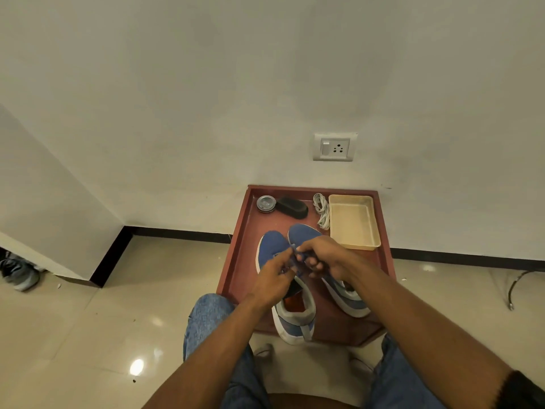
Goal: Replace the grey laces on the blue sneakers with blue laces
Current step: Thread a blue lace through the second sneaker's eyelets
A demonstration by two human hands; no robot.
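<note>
Pinching blue lace point(292, 255) between both hands point(298, 267) over left sneaker point(283, 290).

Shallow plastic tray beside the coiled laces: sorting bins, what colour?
Cream plastic tray, clearest in the head view.

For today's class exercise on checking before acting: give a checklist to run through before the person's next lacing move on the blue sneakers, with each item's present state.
1. Both hands on the lace: left hand and right hand meet over the left sneaker: ok.
2. Blue lace pinched: ok.
3. Grey laces removed, beside the beige tray: ok.
4. Right sneaker laced: cannot tell.
5. Eyelets visible: cannot tell, hands cover them.
</note>
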